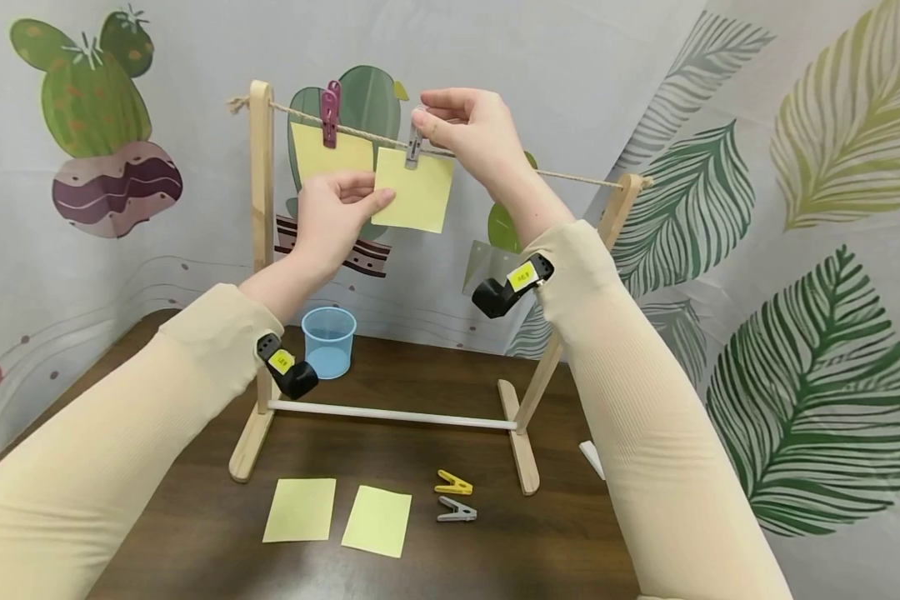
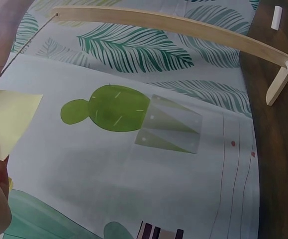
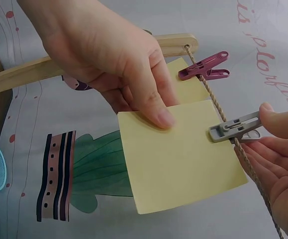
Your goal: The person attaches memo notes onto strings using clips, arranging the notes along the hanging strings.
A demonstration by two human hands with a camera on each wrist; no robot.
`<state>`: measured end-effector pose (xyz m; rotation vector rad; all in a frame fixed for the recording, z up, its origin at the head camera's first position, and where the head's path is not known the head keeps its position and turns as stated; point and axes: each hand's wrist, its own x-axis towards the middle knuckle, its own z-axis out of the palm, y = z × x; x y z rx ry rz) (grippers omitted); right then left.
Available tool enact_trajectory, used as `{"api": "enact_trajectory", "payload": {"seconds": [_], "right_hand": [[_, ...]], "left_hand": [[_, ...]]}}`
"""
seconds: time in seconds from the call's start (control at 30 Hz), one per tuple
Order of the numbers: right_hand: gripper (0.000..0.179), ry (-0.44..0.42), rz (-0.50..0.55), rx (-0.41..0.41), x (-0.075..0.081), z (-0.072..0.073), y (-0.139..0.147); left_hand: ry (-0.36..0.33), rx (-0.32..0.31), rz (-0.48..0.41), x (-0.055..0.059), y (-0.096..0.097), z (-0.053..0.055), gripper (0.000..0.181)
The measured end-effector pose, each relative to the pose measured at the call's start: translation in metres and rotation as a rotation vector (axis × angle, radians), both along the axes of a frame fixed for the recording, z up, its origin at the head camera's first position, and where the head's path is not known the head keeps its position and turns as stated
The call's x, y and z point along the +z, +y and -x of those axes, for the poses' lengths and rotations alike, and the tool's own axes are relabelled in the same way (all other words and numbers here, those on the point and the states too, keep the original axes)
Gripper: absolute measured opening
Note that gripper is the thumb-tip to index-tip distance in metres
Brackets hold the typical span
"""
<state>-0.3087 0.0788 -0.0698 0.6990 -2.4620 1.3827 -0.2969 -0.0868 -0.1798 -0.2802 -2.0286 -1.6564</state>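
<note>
My left hand (image 1: pixel 330 218) pinches the left edge of a yellow paper square (image 1: pixel 414 200) between thumb and fingers. A grey clothespin (image 3: pixel 233 126) sits over the rope (image 3: pixel 214 99) and the top edge of that square. The thumb and fingers of my right hand (image 1: pixel 474 125) hold the clothespin's handle end. Just left of it, a second yellow square (image 1: pixel 322 154) hangs from the rope under a purple clothespin (image 1: pixel 330 115); my left hand partly covers this square in the head view.
The rope runs between the posts of a wooden stand (image 1: pixel 261 183), joined low down by a white rod (image 1: pixel 390 412). On the table lie two yellow paper squares (image 1: pixel 300 510), a yellow clothespin (image 1: pixel 453 482) and another grey clothespin (image 1: pixel 457 510). A blue cup (image 1: pixel 328 343) stands behind the rod.
</note>
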Motion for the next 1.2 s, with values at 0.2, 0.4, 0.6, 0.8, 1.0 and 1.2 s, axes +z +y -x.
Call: {"api": "enact_trajectory", "payload": {"seconds": [0.2, 0.4, 0.6, 0.8, 1.0, 1.2], "right_hand": [[0.046, 0.028, 0.022, -0.001, -0.001, -0.001, 0.002], [0.049, 0.086, 0.073, -0.021, -0.004, 0.001, 0.004], [0.044, 0.205, 0.169, 0.008, -0.010, 0.001, 0.008], [0.039, 0.267, 0.323, 0.035, -0.019, -0.002, 0.012], [0.034, 0.281, 0.428, 0.053, -0.033, -0.008, 0.017], [0.033, 0.339, 0.460, 0.090, -0.057, -0.010, 0.025]], "left_hand": [[-0.003, -0.010, -0.041, -0.003, 0.000, -0.002, 0.042], [-0.002, -0.006, -0.056, -0.006, 0.000, -0.004, 0.042], [-0.002, -0.005, -0.042, -0.011, -0.002, -0.006, 0.042], [-0.003, -0.022, -0.075, -0.018, -0.002, -0.009, 0.041], [0.015, -0.053, -0.136, -0.029, -0.002, -0.010, 0.036], [0.045, -0.044, -0.137, -0.048, -0.005, -0.011, 0.034]]}}
